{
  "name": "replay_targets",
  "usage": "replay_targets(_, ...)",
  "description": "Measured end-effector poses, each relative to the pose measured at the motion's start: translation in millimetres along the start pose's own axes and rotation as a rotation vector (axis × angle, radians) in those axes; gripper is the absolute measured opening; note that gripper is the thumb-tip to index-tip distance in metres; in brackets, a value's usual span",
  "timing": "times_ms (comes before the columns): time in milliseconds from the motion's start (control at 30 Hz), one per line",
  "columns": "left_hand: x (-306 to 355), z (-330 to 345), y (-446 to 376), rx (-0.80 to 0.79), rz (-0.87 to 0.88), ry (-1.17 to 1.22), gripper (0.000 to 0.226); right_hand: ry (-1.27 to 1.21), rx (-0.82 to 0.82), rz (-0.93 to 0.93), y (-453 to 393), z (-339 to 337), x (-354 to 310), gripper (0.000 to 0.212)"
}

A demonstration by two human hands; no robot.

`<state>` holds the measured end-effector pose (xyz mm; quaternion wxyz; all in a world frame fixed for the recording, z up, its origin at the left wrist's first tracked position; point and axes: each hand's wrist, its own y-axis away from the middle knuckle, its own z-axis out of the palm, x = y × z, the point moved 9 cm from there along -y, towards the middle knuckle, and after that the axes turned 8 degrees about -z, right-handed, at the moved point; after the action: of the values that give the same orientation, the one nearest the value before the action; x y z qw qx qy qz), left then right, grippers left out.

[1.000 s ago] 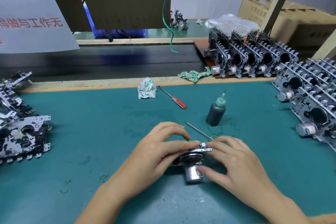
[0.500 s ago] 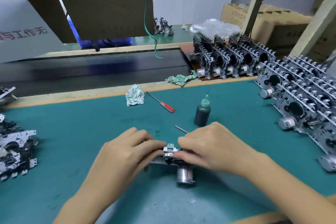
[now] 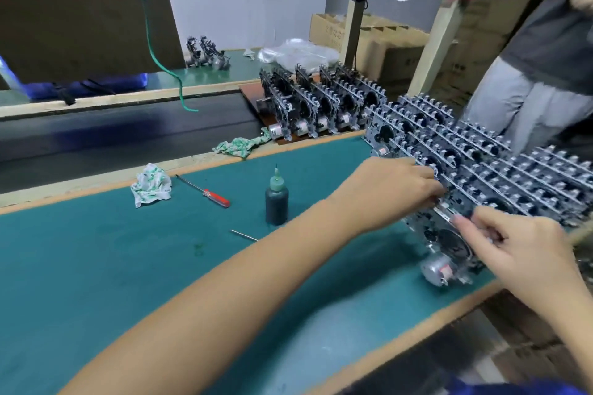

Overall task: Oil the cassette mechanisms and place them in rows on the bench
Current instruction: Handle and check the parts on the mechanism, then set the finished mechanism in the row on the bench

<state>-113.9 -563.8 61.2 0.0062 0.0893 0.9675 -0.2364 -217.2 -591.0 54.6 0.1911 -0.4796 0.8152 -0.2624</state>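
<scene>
So both hands are on the metal cassette mechanism with the silver motor (image 3: 444, 253) at the near end of the rows (image 3: 500, 167) on the green bench mat (image 3: 96, 266): left hand (image 3: 391, 192) grips its top edge, right hand (image 3: 519, 244) pinches it. Dark oil bottle (image 3: 276, 199) stands well apart.

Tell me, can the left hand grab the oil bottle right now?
Probably not yet. The left hand is busy holding the cassette mechanism at the rows. Once it lets go, the oil bottle stands near its forearm with nothing between them.

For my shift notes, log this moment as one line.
step: placing mechanism in row | left hand: gripping cassette mechanism | right hand: pinching its top edge | oil bottle: upright, untouched
</scene>
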Motion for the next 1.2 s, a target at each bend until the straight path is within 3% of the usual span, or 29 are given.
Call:
replay_targets(167, 23, 44, -31, -0.124, 0.083, -0.101, 0.041, 0.118, 0.025, 0.106, 11, 2, 36, 0.041)
replay_targets(333, 11, 78, -12, -0.332, -0.05, -0.1, 0.063, 0.215, -0.125, 0.124, 4, 21, 40, 0.052)
replay_targets(467, -8, 85, 9, -0.396, -0.131, -0.086, 0.077, 0.309, -0.181, 0.202, -13, 21, 28, 0.038)
replay_targets(567, -21, 64, 20, -0.331, -0.19, 0.016, 0.078, 0.126, -0.063, 0.143, -25, 15, -7, 0.03)
replay_targets(667, -41, 28, 54, -0.222, -0.295, 0.103, 0.054, -0.096, -0.003, 0.049, -29, 21, -57, 0.02)
replay_targets(900, -113, -29, 227, -0.114, -0.847, 0.407, 0.015, -0.381, -0.04, -0.364, -33, 66, -219, 0.015)
replay_targets(1000, -123, -41, 295, -0.077, -1.025, 0.417, 0.033, -0.433, -0.119, -0.534, -25, 84, -288, 0.014)
replay_targets(1067, -124, -43, 323, -0.058, -1.11, 0.435, 0.033, -0.445, -0.162, -0.603, -19, 92, -320, 0.017)
replay_targets(1200, -124, -48, 330, 0.019, -1.123, 0.467, 0.027, -0.52, -0.164, -0.571, -23, 97, -334, 0.017)
